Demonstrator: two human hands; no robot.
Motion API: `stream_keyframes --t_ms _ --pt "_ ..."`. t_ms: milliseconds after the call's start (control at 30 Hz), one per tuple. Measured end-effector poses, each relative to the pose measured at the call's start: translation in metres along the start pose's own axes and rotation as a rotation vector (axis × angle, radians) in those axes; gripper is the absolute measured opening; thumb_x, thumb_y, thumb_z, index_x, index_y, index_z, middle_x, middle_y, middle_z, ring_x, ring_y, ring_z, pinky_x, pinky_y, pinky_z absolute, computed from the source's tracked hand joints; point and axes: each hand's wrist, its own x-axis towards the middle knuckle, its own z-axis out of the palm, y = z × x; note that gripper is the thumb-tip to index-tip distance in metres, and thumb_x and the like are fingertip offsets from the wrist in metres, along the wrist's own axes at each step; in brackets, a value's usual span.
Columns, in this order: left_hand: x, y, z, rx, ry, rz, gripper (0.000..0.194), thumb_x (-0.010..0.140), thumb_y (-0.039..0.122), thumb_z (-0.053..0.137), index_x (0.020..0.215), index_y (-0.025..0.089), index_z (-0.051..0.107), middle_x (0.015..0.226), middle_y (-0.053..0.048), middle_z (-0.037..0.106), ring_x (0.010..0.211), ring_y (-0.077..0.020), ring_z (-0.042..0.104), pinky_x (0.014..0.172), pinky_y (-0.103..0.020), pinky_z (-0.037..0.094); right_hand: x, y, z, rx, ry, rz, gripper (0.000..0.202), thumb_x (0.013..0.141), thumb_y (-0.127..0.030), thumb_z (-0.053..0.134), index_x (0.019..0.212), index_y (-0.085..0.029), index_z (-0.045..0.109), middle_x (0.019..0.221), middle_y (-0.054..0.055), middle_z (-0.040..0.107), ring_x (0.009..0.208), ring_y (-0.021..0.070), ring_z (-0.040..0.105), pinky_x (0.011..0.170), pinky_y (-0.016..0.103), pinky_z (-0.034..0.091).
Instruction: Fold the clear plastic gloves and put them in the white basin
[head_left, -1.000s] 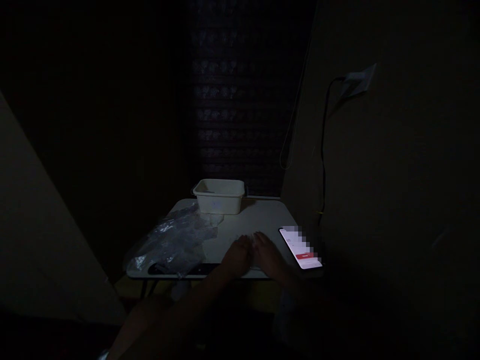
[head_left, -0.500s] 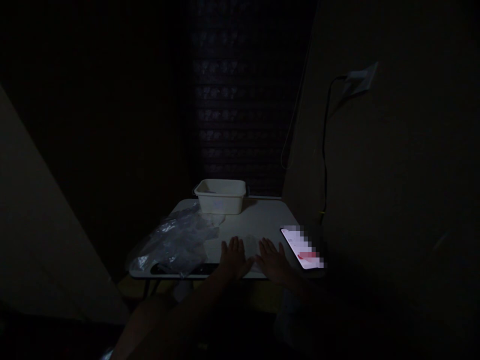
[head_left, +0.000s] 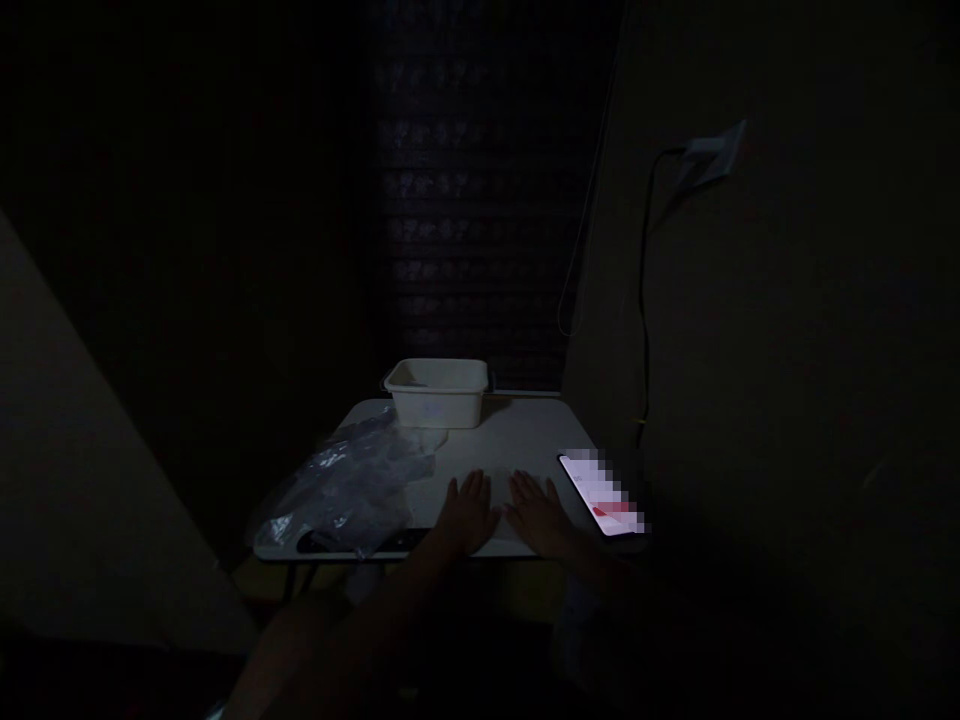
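My left hand [head_left: 468,512] lies flat near the front of a white table [head_left: 517,432], fingers outstretched and pointing away from me. My right hand [head_left: 537,514] rests flat beside it, its fingers also stretched out. Between and under the hands is a pale, thin, see-through sheet [head_left: 501,490], too dim to name. Left of my left hand spreads a crumpled clear plastic bag [head_left: 360,480]. To the right of my right hand lies a lit phone [head_left: 598,492] with part of its screen blurred out.
At the table's back stands a white plastic tub [head_left: 439,408] with side handles. A dark slot [head_left: 405,540] runs along the table's front edge. From a wall socket [head_left: 712,155] a black cable [head_left: 643,290] hangs at the right. The room is very dark.
Both hands stay flat on the table, with my thumbs slightly farther apart than before. The whole view has shifted a little; the tub, bag and phone keep their places.
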Motion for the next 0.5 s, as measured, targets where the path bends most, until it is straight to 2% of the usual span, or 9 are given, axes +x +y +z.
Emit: stream_keyframes --t_ms 200,333,400,500 --pt "-0.003 -0.004 -0.005 -0.008 -0.027 -0.101 0.065 0.072 0.051 0.014 0.116 0.004 0.024 0.122 -0.018 0.021 0.112 -0.0271 0.012 0.084 -0.048 0.011 -0.002 0.008 0.000 0.018 -0.052 0.078 0.055 0.072 -0.049 0.017 0.118 -0.018 0.023 0.124 0.012 0.019 0.113 0.0245 0.010 0.085 0.048 0.004" --pt "-0.002 -0.009 -0.017 -0.003 -0.004 -0.158 0.056 0.074 0.045 0.019 0.114 0.006 0.027 0.120 -0.018 0.025 0.110 -0.0294 0.017 0.081 -0.049 0.014 0.004 0.016 -0.010 0.082 -0.066 0.142 0.050 0.074 -0.045 0.017 0.118 -0.021 0.023 0.124 0.009 0.022 0.112 0.0222 0.014 0.084 0.046 0.011" --pt "-0.004 -0.009 -0.026 -0.001 0.040 -0.080 0.046 0.075 0.037 0.023 0.112 0.010 0.030 0.117 -0.016 0.031 0.107 -0.0280 0.023 0.080 -0.048 0.017 0.008 0.021 -0.019 0.107 -0.014 0.175 0.046 0.076 -0.041 0.018 0.117 -0.021 0.025 0.123 0.007 0.026 0.111 0.0193 0.018 0.085 0.043 0.014" --pt "-0.011 0.001 -0.035 -0.021 0.050 0.209 0.030 0.074 0.026 0.029 0.099 0.016 0.042 0.101 -0.009 0.047 0.095 -0.0219 0.038 0.081 -0.042 0.021 0.012 0.027 -0.032 0.134 0.074 0.223 0.041 0.077 -0.036 0.018 0.114 -0.023 0.028 0.121 0.005 0.029 0.110 0.0170 0.023 0.085 0.041 0.018"
